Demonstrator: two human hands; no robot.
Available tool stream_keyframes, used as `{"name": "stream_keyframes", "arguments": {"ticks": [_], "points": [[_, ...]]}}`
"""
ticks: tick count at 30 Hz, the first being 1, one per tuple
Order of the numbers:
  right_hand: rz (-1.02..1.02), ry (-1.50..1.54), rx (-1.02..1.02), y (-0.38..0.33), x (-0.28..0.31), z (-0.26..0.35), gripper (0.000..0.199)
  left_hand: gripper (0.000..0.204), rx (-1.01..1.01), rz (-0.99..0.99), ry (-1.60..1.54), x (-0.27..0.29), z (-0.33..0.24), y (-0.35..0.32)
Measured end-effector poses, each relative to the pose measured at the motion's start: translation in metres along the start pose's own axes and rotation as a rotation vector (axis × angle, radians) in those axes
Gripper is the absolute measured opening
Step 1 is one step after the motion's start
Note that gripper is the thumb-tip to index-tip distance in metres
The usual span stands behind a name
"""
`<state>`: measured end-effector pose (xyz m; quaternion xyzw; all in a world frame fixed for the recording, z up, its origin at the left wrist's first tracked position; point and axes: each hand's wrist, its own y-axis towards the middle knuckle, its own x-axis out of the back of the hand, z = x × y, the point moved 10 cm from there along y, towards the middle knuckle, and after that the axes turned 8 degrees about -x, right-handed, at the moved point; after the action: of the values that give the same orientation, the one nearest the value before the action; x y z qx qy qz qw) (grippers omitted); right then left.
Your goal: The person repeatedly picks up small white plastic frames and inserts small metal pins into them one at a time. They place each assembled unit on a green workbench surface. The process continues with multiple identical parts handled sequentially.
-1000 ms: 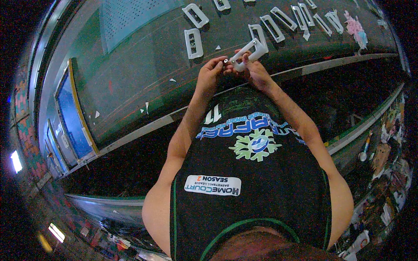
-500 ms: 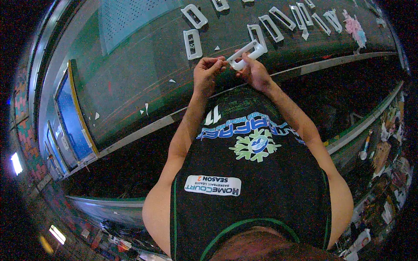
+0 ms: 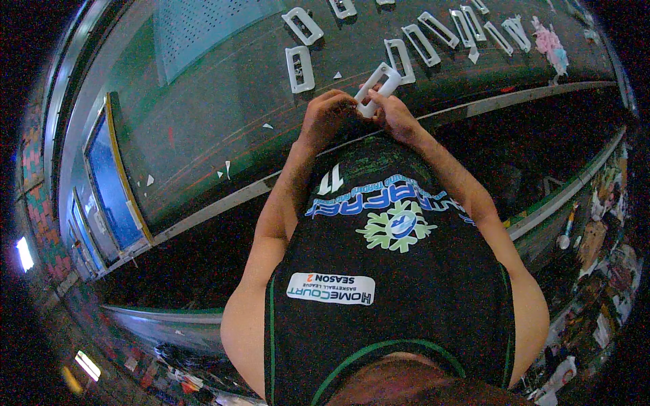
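Observation:
My right hand [image 3: 399, 122] is closed on a white plastic frame [image 3: 388, 84], oblong with a long slot through it and a small hole near its far end. The frame is tilted, held just over the near edge of the dark green work surface. My left hand [image 3: 326, 116] is closed, its curled fingertips touching the frame's lower left side. Whatever lies between those fingertips is hidden. Just beyond the right hand, a similar white frame [image 3: 408, 68] lies on the surface.
Several more white frames lie in a scattered row on the work surface [image 3: 223, 128], two of them at a frame with small metal parts [image 3: 298, 70]. White scraps [image 3: 228, 169] lie left. Pink and blue cloth [image 3: 552, 47] sits far right; a perforated translucent sheet [image 3: 196, 34], far left.
My left hand has turned over, and its fingers have come against the frame. The held frame has tilted more upright and shifted slightly toward the left.

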<state>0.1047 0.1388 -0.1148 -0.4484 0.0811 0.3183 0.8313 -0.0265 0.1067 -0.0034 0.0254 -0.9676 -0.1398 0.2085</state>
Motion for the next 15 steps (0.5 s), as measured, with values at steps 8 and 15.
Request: {"name": "stream_keyframes", "arguments": {"ticks": [8, 15], "points": [[-0.033, -0.186, 0.031, -0.008, -0.006, 0.001, 0.042, 0.026, -0.010, 0.249, -0.054, -0.015, 0.001, 0.004], [-0.031, -0.175, -0.011, -0.005, -0.005, -0.009, 0.044, 0.029, 0.033, 0.342, -0.051, -0.022, 0.008, -0.007]]}}
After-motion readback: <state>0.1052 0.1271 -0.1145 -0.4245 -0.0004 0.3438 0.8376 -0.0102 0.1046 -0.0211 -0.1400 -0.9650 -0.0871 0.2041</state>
